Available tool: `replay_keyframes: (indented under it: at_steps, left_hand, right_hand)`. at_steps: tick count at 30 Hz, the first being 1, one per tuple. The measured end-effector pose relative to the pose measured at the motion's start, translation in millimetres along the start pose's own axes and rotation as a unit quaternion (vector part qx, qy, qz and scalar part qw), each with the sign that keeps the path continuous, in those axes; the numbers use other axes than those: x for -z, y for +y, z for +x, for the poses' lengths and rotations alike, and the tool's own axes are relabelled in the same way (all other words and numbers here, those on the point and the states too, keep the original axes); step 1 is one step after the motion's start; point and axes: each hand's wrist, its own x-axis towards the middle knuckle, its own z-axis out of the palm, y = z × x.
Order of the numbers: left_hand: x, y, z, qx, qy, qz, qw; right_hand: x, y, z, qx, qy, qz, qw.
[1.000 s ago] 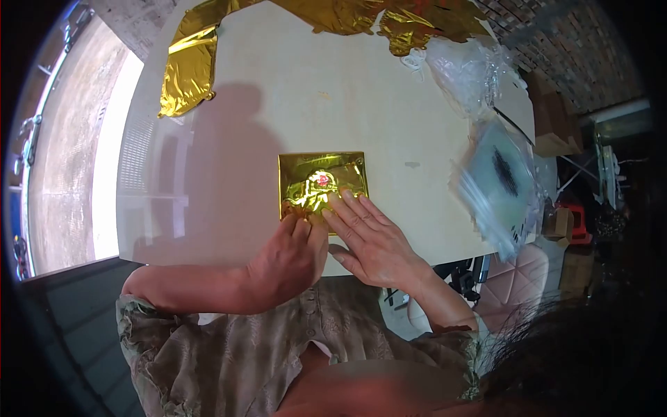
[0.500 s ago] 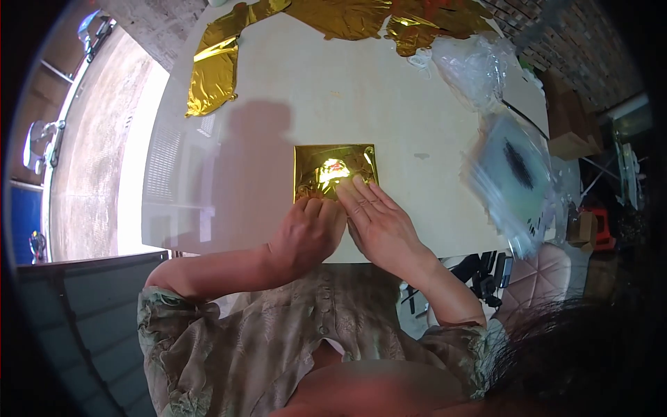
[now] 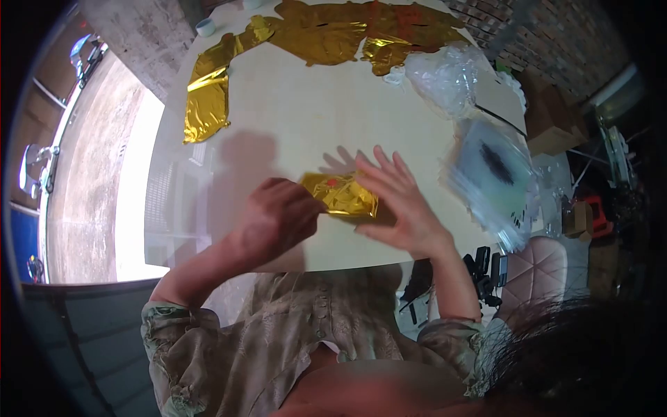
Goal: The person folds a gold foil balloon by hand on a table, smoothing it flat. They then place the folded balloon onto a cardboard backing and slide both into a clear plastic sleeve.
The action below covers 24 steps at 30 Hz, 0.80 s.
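A shiny gold foil piece (image 3: 340, 195), folded into a small crinkled packet with a reddish spot on it, lies between my hands over the pale table. My left hand (image 3: 283, 212) is closed, pinching the packet's left end. At the other end, my right hand (image 3: 399, 201) has its fingers spread, with fingertips right at the packet's edge and the thumb pointing left below it. Larger flat gold foil pieces (image 3: 319, 40) lie along the far side of the table, and a long strip of the same foil (image 3: 208, 104) reaches down the left.
Crumpled clear plastic (image 3: 445, 76) lies at the table's far right. Nearer is a stack of clear plastic bags (image 3: 490, 174) with dark print. A small cup (image 3: 205, 27) stands at the far left corner. Beyond the right edge are cardboard boxes (image 3: 552, 132) and a pinkish quilted chair (image 3: 535, 274).
The foil has gone from a flat square to a narrower, folded packet. My left hand has shifted left, gripping its end; my right hand has lifted off it and spread its fingers.
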Motion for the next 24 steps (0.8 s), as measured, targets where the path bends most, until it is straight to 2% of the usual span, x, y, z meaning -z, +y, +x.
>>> replay_keyframes:
  at_steps: [1,2,3,4,5,6,7,8,9,11,12,14,17,21,24]
  left_hand:
    - [9.0,-4.1,4.5,-0.009,0.001,-0.001,1.0]
    - [16.6,-8.7,8.0,0.091,-0.016,-0.123,0.988]
    - [22.7,-15.9,11.3,0.188,-0.033,-0.24,0.952]
    - [23.2,-28.8,13.4,0.223,-0.045,-0.324,0.918]
    - [21.4,-36.9,17.5,0.218,-0.044,-0.324,0.92]
    - [19.2,-44.0,20.7,0.289,-0.067,-0.429,0.853]
    - [14.7,-51.9,21.9,0.356,-0.09,-0.525,0.768]
    - [3.2,-63.8,18.2,0.343,-0.095,-0.566,0.744]
    - [-6.3,-73.9,14.9,0.342,-0.098,-0.567,0.742]
    - [-18.3,-85.0,12.3,0.391,-0.153,-0.566,0.71]
    - [-22.9,-89.7,10.5,0.393,-0.157,-0.568,0.706]
    - [-26.5,-90.2,10.8,0.396,-0.196,-0.515,0.735]
    - [-25.5,-74.3,18.2,0.414,-0.178,-0.487,0.749]
    - [-28.7,-77.1,17.6,0.421,-0.162,-0.509,0.733]
    - [-30.9,-77.2,17.6,0.413,-0.165,-0.538,0.716]
  right_hand:
    - [10.3,5.5,3.4,0.017,0.016,0.028,0.999]
    - [16.6,11.5,6.1,0.031,0.028,0.057,0.997]
    - [20.2,11.0,8.2,0.03,0.034,0.05,0.998]
    - [22.5,9.5,11.6,-0.076,0.025,0.268,0.96]
    - [22.8,8.6,16.0,-0.174,0.013,0.472,0.864]
    - [17.4,12.9,21.4,-0.192,0.027,0.516,0.834]
    - [14.3,16.7,26.9,-0.192,0.03,0.515,0.835]
    - [11.6,20.9,32.0,-0.254,0.023,0.493,0.832]
    - [7.3,27.0,35.5,-0.316,0.016,0.469,0.825]
    - [-5.1,39.8,38.2,-0.335,0.024,0.474,0.814]
    - [-9.5,43.0,38.7,-0.342,0.022,0.481,0.807]
    - [-13.5,39.3,40.3,-0.358,0.02,0.501,0.788]
    - [-21.1,49.0,38.9,-0.362,0.016,0.497,0.788]
    - [-19.2,48.1,41.3,-0.378,0.006,0.484,0.789]
    - [-23.7,58.5,43.7,-0.319,0.021,0.367,0.874]
